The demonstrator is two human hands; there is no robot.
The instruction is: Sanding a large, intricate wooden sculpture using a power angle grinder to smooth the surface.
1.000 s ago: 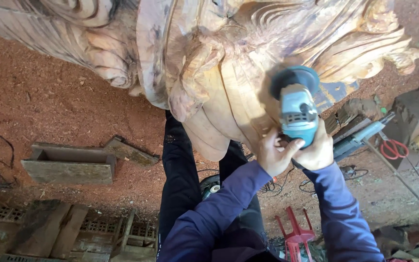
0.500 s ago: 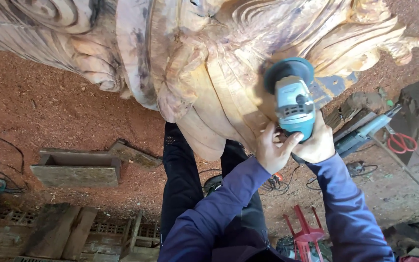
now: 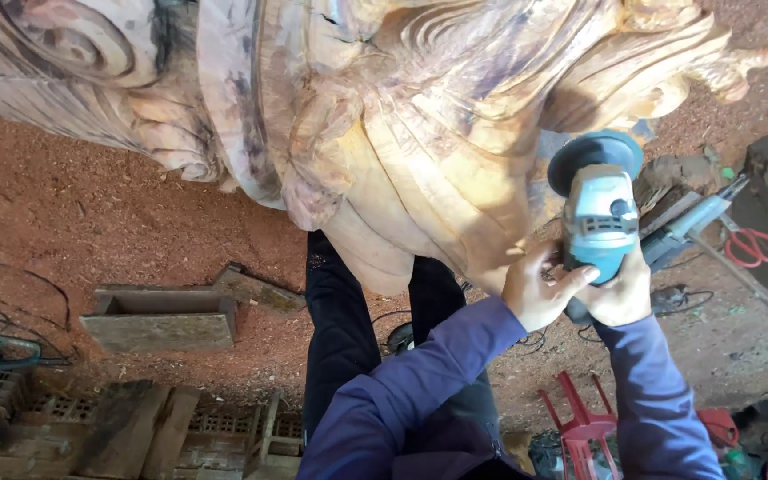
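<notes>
At two o'clock, your left hand (image 3: 540,289) and right hand (image 3: 615,292) both clasp the blue angle grinder (image 3: 599,213) against the wooden carving (image 3: 420,133).

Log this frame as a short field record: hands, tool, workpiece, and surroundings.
left hand: left hand grips the rear body of the light blue handheld angle grinder
right hand: right hand holds the same grinder from the other side
tool head: dark round disc guard beside the carving's right flank; contact cannot be told
workpiece: large pale carved wooden sculpture with swirled relief
ground: reddish sawdust floor
nearby: weathered wooden trough; red-handled scissors; red plastic stool
</notes>
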